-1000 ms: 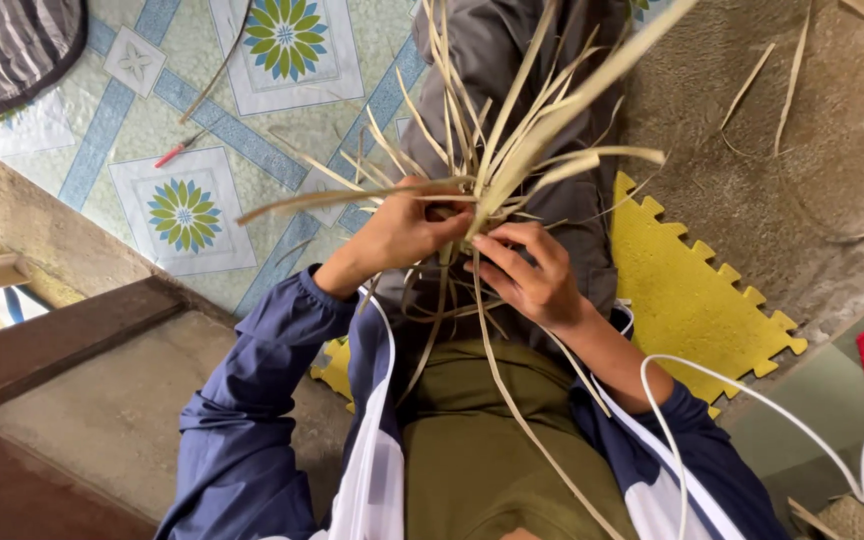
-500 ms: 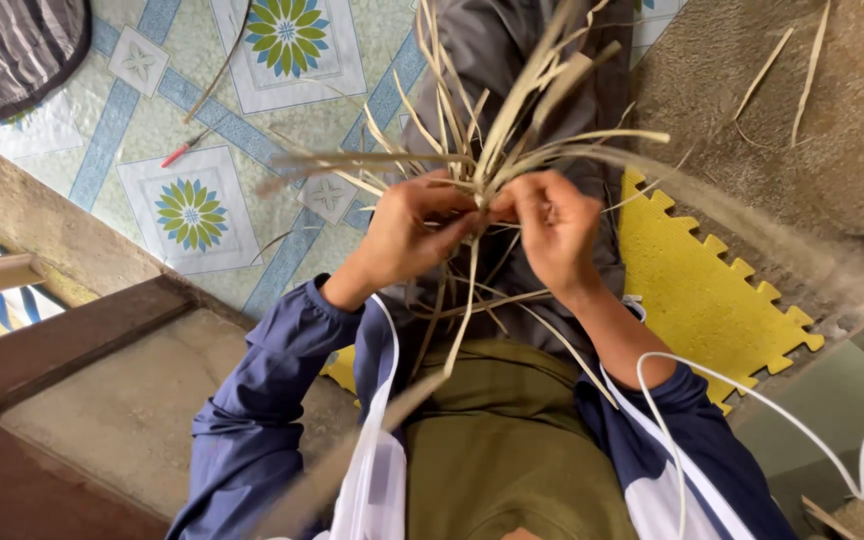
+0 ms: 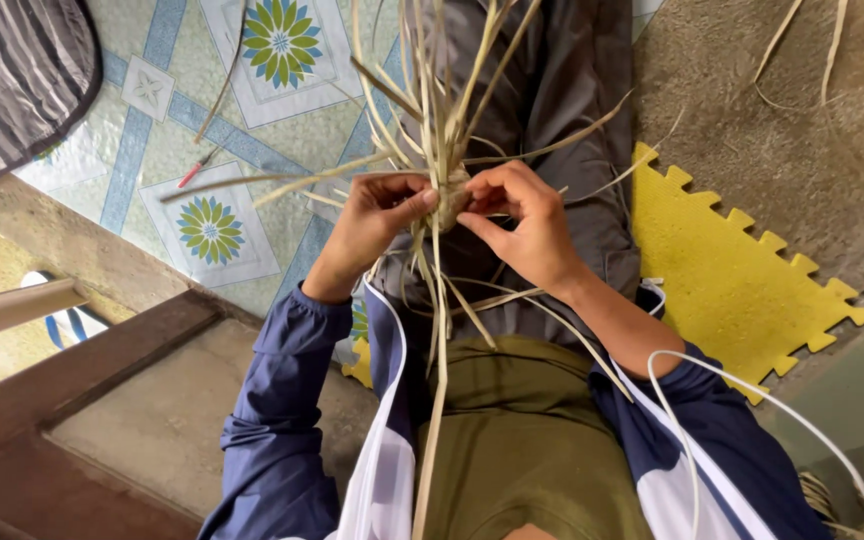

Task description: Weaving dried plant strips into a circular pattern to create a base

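A bundle of pale straw strips [image 3: 439,120] fans out from a tight knot [image 3: 451,197] held over my lap. My left hand [image 3: 377,215] pinches the knot from the left, fingers closed on the strips. From the right, my right hand [image 3: 524,225] grips the same knot with thumb and forefinger. Long strips hang down across my green shirt [image 3: 512,440]; others stick up and out sideways.
A yellow foam puzzle mat [image 3: 732,280] lies under my right side. Patterned floor sheeting [image 3: 232,110] with a small red-handled tool [image 3: 197,170] is to the left, a striped grey cloth [image 3: 12,70] at top left, wooden frame [image 3: 82,390] at lower left. Loose strips lie on the concrete [image 3: 802,40].
Both hands have drawn closer together around the knot. The strips have swung from spreading sideways to standing more upright, and the view has tightened on the hands.
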